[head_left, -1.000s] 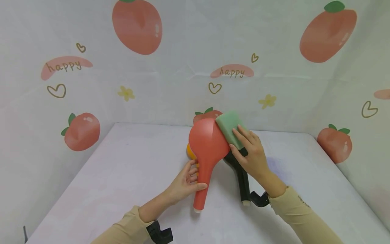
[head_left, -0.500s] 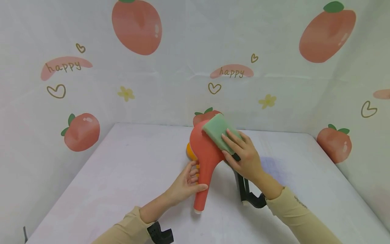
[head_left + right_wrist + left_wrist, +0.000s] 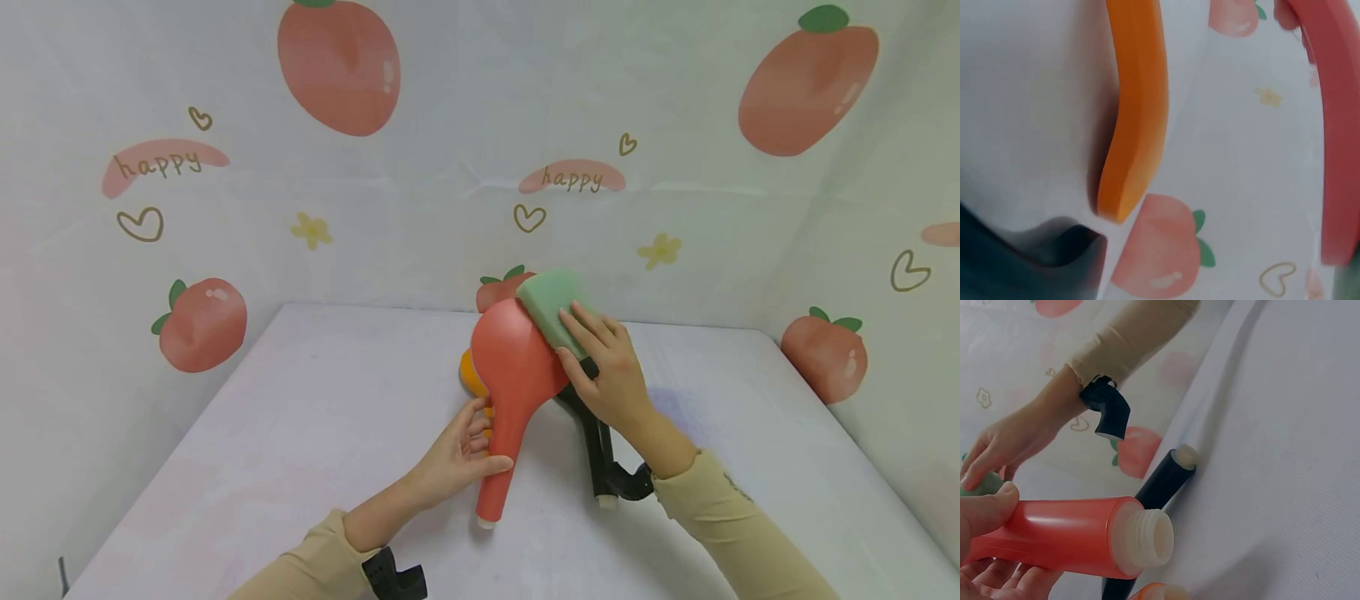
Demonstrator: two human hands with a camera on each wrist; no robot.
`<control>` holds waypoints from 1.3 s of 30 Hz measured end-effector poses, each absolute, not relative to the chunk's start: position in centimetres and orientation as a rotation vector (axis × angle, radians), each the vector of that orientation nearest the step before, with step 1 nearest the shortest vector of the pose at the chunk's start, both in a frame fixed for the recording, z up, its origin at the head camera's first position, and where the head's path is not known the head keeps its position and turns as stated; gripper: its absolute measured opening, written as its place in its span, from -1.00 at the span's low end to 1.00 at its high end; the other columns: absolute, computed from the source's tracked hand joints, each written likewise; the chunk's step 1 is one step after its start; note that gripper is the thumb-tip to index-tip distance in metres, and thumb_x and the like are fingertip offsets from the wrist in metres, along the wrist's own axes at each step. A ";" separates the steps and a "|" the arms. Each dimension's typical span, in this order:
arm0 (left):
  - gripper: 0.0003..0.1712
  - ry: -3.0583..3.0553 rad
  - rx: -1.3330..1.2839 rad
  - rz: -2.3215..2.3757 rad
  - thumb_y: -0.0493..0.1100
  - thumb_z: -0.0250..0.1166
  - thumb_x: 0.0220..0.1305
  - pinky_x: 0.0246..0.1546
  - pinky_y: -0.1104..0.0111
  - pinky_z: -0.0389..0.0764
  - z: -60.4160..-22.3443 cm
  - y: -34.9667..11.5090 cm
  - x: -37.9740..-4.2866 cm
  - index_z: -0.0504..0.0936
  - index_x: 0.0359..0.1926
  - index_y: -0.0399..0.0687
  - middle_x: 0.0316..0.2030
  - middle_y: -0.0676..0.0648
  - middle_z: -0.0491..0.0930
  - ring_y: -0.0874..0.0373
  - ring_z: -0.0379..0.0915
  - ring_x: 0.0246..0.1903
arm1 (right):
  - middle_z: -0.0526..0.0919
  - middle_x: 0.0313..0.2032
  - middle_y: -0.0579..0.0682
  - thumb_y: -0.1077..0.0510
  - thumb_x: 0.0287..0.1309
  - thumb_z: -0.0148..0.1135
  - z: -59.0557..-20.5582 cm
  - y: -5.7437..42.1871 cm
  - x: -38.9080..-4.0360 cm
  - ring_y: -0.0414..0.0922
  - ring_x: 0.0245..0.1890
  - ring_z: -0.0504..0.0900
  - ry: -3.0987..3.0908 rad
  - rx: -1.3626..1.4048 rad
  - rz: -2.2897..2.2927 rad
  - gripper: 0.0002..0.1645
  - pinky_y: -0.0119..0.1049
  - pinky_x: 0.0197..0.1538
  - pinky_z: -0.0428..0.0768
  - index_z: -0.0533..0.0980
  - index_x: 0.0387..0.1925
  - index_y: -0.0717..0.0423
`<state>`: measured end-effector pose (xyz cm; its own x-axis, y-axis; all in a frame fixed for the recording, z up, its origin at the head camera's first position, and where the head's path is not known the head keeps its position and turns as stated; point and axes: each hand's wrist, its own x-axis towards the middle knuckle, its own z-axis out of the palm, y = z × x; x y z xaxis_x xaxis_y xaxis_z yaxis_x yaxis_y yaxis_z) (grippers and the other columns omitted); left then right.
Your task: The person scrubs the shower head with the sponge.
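Observation:
A red bottle point(image 3: 510, 408) with a wide rounded head and a long slim handle stands tilted over the table. My left hand point(image 3: 459, 457) grips its handle, thumb in front and fingers behind. At the handle's end, the left wrist view shows a pale threaded neck point(image 3: 1154, 537) with an open mouth. A light green sponge point(image 3: 551, 308) is in my right hand point(image 3: 611, 379), between thumb and fingers. It lies against the upper right side of the red head, covering part of it.
A black bottle point(image 3: 596, 454) of similar shape lies behind the red one to the right, partly covered by my right hand. An orange one point(image 3: 1141, 112) lies behind too, mostly hidden in the head view. A printed white cloth point(image 3: 420, 208) hangs behind the table.
The sponge slid down and left across the red head, then back up and right. My right hand moved with it, while my left hand stayed nearly still on the handle.

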<state>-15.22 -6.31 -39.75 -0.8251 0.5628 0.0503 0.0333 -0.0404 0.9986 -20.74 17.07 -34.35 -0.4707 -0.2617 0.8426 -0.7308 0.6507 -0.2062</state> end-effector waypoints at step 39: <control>-0.12 1.948 0.616 1.891 -0.26 0.29 0.17 -0.01 0.40 0.58 -39.7 -5.8 -14.6 -0.03 0.38 -0.14 0.11 -0.30 0.41 0.08 0.48 -0.06 | 0.56 0.06 0.25 0.23 -0.03 0.24 -33.4 15.6 -21.1 0.27 -0.03 0.42 -2.012 0.746 0.704 -0.54 0.12 0.06 0.37 0.56 0.01 0.19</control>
